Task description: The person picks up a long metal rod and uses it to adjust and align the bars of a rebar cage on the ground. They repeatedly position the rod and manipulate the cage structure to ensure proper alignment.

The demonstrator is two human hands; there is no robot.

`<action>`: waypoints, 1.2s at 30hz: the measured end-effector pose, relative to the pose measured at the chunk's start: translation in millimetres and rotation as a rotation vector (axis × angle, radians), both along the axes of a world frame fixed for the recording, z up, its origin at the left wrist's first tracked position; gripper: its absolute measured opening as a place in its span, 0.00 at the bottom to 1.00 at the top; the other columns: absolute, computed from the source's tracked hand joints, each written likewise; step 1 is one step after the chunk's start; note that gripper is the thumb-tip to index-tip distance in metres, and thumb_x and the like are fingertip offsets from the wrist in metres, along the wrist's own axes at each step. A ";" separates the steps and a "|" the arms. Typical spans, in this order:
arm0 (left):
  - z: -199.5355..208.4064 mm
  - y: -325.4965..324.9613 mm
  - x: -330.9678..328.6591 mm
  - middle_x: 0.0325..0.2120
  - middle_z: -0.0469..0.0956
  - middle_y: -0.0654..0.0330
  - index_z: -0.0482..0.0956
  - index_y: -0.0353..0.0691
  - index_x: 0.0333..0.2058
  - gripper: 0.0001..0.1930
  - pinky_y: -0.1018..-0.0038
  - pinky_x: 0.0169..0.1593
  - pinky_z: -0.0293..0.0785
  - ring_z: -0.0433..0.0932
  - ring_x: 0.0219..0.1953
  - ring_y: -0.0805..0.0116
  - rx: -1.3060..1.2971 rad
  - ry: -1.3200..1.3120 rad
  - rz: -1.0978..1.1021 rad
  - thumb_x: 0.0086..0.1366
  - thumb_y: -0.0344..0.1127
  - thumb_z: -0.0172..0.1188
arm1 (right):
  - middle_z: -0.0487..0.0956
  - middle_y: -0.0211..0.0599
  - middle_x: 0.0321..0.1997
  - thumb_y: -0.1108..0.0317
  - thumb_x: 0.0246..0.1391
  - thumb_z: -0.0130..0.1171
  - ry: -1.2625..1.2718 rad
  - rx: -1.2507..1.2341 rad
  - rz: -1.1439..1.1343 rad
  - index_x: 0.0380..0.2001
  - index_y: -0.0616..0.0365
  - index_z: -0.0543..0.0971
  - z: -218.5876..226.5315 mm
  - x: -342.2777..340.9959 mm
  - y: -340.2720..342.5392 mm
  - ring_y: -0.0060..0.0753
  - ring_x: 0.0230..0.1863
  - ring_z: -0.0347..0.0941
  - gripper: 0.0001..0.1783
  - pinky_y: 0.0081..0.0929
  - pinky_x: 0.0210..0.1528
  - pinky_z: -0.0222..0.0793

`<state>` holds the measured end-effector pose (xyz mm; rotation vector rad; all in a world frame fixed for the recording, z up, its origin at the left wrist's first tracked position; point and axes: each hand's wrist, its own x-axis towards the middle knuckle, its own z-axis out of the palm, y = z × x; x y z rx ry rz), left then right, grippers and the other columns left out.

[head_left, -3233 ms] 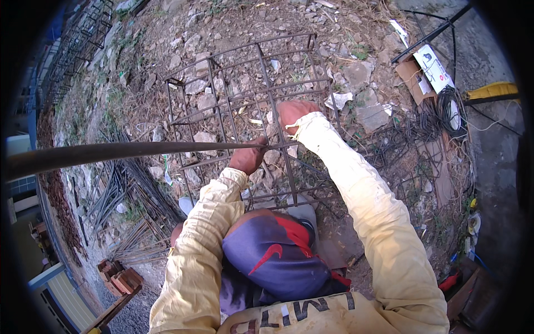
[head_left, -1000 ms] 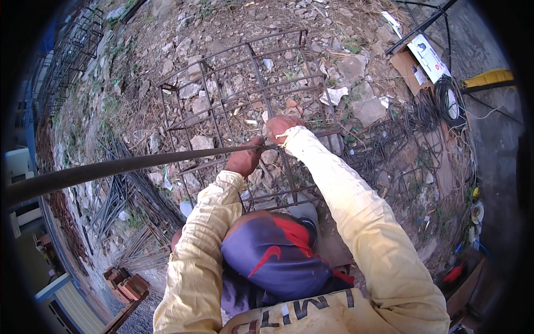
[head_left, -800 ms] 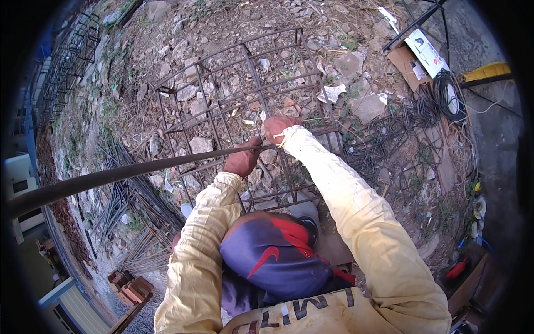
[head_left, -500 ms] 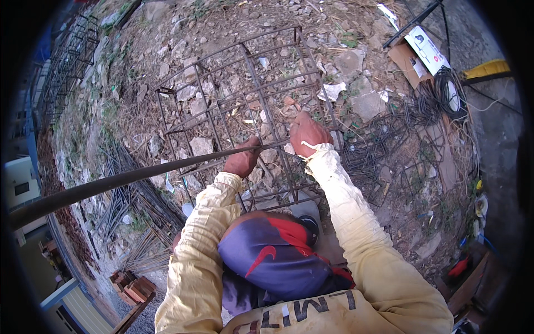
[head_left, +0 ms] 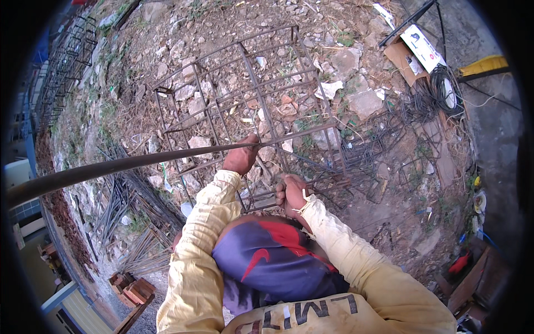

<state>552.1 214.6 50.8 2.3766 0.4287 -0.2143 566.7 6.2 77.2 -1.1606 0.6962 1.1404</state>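
Clearly, the biggest thing is the rebar cage (head_left: 257,86), which sits on rough, stony ground in front of the person. It looks like it could rock or slide if someone pulls hard on one side, since the ground under it is so bumpy. Next comes the long steel bar (head_left: 133,161), which runs in from the left edge and meets the cage near the middle. So much of it sticks out to the left that a bump to that part could make it swing or roll, and the joint could twist out of line. I can't tell if it is tied there. To the right lies a messy tangle of thin steel (head_left: 361,156), close to the cage, and a foot or sleeve could catch on it. The person's bent knee (head_left: 289,261) is near the close side of the cage, so a slip could scrape it. Then the left hand (head_left: 241,157) has its fingers wrapped around the bar right at the meeting spot; if the bar jumps, they could get pinched. The right hand (head_left: 293,195) is nearer the knee, with its fingers curled in, but I can't tell if they hold anything. Smallest are the broken stones (head_left: 364,104), which could tip the cage if one shifts underneath.
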 end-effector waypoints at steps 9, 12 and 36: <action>-4.6 -1.6 7.4 0.39 0.75 0.49 0.71 0.38 0.38 0.06 0.55 0.52 0.70 0.74 0.47 0.43 0.086 -0.207 -0.077 0.66 0.33 0.54 | 0.78 0.41 0.26 0.61 0.68 0.40 -0.681 -0.242 0.344 0.52 0.55 0.75 -86.6 -6.2 58.7 0.29 0.20 0.72 0.18 0.33 0.29 0.69; -13.6 6.5 3.2 0.42 0.76 0.50 0.72 0.39 0.38 0.05 0.56 0.57 0.68 0.73 0.50 0.44 0.140 -0.259 -0.134 0.66 0.32 0.53 | 0.81 0.54 0.36 0.62 0.66 0.42 -0.889 -0.276 0.448 0.50 0.61 0.76 -86.9 3.6 69.3 0.46 0.35 0.79 0.19 0.39 0.42 0.71; -11.6 9.6 5.6 0.34 0.78 0.44 0.70 0.41 0.39 0.06 0.51 0.41 0.74 0.77 0.39 0.39 -0.005 -0.027 -0.072 0.68 0.36 0.53 | 0.79 0.58 0.41 0.67 0.61 0.48 -1.234 -0.296 0.281 0.58 0.60 0.70 -97.4 -5.6 78.6 0.58 0.42 0.76 0.22 0.46 0.47 0.70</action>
